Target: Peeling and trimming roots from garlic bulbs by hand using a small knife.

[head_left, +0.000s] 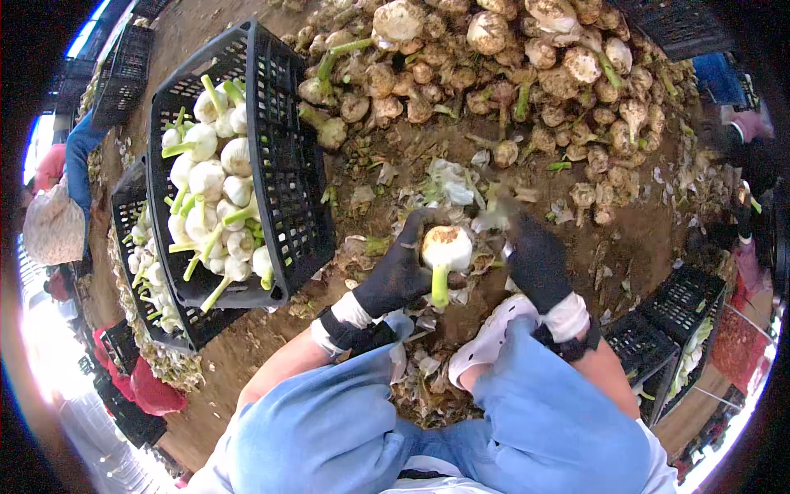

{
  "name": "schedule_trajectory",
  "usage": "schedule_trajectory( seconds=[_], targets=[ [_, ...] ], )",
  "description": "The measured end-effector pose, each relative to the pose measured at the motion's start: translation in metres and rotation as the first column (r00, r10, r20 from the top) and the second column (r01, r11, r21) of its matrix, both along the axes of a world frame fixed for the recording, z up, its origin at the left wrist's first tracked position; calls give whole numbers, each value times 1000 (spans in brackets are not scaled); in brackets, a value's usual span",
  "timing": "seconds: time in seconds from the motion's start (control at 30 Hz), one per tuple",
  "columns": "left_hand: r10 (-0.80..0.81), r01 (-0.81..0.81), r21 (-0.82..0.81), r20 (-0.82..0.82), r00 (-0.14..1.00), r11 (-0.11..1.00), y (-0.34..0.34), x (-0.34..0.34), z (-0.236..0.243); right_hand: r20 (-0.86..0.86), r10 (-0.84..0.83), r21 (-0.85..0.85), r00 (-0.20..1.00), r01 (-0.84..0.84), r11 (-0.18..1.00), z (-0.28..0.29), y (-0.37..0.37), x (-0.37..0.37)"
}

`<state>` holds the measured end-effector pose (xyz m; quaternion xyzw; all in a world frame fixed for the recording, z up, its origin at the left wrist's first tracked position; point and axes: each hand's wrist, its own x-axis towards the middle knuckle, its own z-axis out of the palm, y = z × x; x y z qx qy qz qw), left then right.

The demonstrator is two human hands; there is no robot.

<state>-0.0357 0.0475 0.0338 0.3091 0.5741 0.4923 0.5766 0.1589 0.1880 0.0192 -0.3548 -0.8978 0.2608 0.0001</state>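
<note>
My left hand (395, 267), in a black glove, grips a garlic bulb (446, 247) with a brown-stained top and a green stem pointing toward me. My right hand (531, 255), also gloved, is just right of the bulb; its fingertips are smeared by motion, with a pale blur beside them, so what it holds is unclear. Loose peelings (451, 183) lie on the dirt beyond both hands. A black crate (292, 165) at my left holds cleaned white garlic (203, 146) with cut green stems.
Dirty, untrimmed bulbs (568, 90) are heaped ahead and to the right. A second crate (132, 198) of garlic stands farther left. More black crates (671, 309) stand by my right leg. Other people (53, 169) in pink and blue are at the edges, near a red sack (152, 383).
</note>
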Motion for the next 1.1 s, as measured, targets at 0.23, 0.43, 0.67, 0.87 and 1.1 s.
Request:
schedule_trajectory(
  seconds=[0.23,0.43,0.67,0.87,1.1],
  targets=[
    [-186,201,27,-271,944,979,-6,-4,3,-172,430,149,886,-408,901,39,-19,-18],
    [-285,302,-13,-371,884,953,-7,-14,2,-226,413,234,882,-363,902,33,-16,-35],
    [270,-273,-18,-95,958,962,-6,-3,5,-306,194,140,932,-158,977,48,-34,-45],
    [408,-408,-8,22,913,913,0,-2,13,-236,-49,109,970,77,991,19,-20,-37],
    [289,-301,5,-295,911,954,-2,-2,18,-428,-4,16,904,12,1000,31,-19,-24]
  ],
)
